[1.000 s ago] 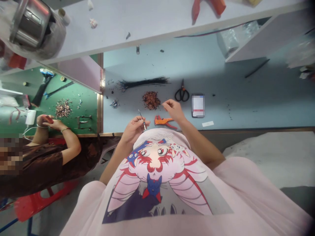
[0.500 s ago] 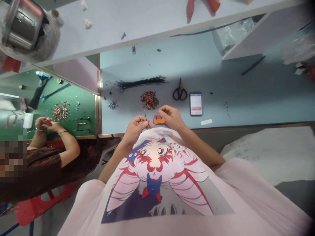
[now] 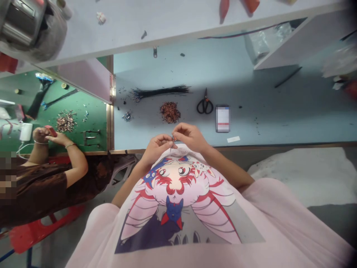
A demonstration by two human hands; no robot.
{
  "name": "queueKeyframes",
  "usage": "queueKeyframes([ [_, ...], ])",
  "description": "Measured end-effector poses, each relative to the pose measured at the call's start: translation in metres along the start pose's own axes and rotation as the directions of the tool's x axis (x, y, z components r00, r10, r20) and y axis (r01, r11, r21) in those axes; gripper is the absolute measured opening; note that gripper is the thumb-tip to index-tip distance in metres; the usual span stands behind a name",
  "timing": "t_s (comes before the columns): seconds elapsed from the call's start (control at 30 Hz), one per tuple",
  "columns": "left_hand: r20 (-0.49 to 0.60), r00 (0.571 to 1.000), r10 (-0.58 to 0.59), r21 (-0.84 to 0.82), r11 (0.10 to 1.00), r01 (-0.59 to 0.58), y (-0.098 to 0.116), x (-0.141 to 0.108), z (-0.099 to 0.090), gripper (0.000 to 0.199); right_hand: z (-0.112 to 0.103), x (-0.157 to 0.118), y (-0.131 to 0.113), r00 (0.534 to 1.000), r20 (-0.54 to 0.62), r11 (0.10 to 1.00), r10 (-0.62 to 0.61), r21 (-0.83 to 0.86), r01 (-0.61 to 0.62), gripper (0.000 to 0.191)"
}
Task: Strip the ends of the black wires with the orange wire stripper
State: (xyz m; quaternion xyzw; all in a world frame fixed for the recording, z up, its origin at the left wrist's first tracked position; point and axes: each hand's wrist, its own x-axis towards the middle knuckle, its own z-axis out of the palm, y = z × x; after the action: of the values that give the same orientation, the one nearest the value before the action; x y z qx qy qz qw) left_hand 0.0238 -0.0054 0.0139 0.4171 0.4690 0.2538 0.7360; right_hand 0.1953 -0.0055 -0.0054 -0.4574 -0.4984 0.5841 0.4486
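My left hand (image 3: 158, 147) and my right hand (image 3: 189, 137) meet close to my chest, fingertips together. Both pinch a thin dark wire (image 3: 171, 143) with a small metal end. Above them on the pale blue bench (image 3: 251, 96) lies a heap of copper-coloured wire bits (image 3: 170, 112). A bundle of long black wires (image 3: 158, 91) stretches beyond that. Black-handled scissors (image 3: 205, 105) and a phone (image 3: 222, 118) lie right of the heap. The orange wire stripper is hidden behind my hands.
A small cluster of metal terminals (image 3: 127, 116) lies at the bench's left end. To the left, a co-worker's hands (image 3: 47, 137) hold a red tool over a green mat (image 3: 95, 119). A white shelf (image 3: 139, 29) crosses overhead, and a metal pot (image 3: 28, 26) sits at top left.
My right hand has moved left and now meets my left hand on the wire. The orange wire stripper, visible earlier, is now covered.
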Motion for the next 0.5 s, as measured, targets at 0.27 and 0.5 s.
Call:
queueKeyframes([
  [0.27, -0.103, 0.991, 0.085, 0.255, 0.965, -0.057, -0.003, 0.002, -0.006, 0.019, -0.007, 0.001, 0.001, 0.993, -0.022, 0.987, 0.115, 0.117, -0.111, 0.015],
  [0.5, -0.002, 0.975, 0.222, 0.493, 0.849, -0.193, 0.003, 0.006, -0.008, 0.007, 0.000, 0.004, 0.019, 0.980, -0.079, 0.970, 0.185, 0.175, -0.169, 0.016],
])
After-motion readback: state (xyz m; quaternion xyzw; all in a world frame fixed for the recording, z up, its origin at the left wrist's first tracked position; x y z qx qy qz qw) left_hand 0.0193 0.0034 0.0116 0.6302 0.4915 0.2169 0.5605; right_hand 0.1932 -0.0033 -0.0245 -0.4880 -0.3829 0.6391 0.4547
